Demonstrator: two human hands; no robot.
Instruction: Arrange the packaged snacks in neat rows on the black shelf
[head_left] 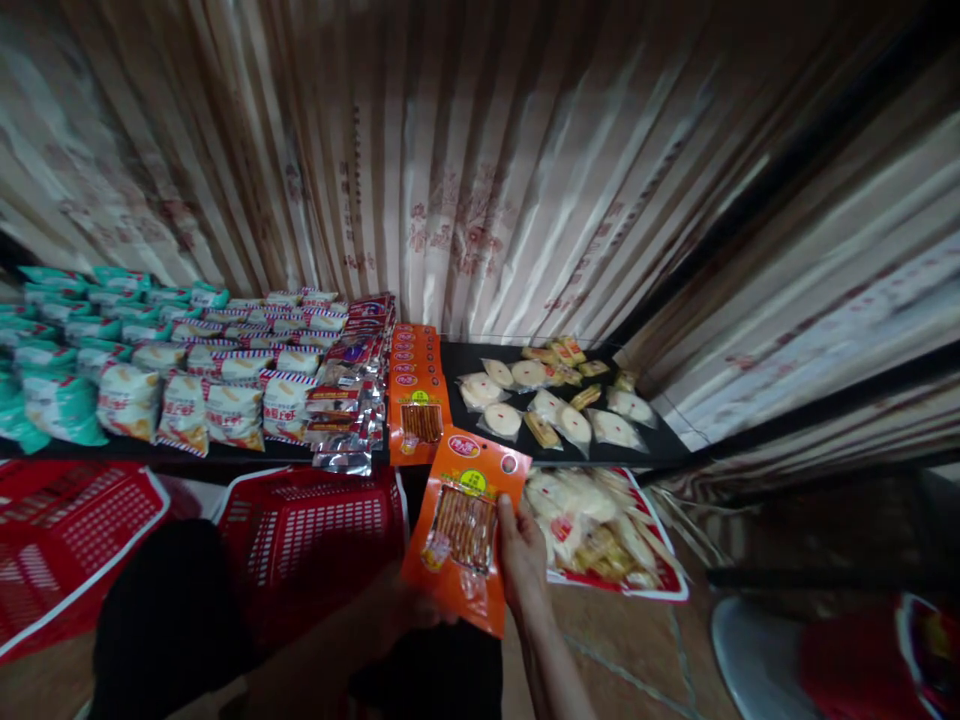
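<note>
An orange snack packet with a clear window over brown strips is held up in front of the shelf, tilted a little. My right hand grips its right edge, thumb on the front. At the lower left corner, my left hand is closed on the same packet, dark and slightly blurred. Just behind it, a row of matching orange packets lies overlapped on the black shelf. To their left are stacked dark red and silver packets. Loose round white packaged pieces lie to the right.
White snack bags and green bags fill the shelf's left side. Below stand red baskets and a basket of white and yellow packages. Pleated curtains hang behind. A grey stool is at lower right.
</note>
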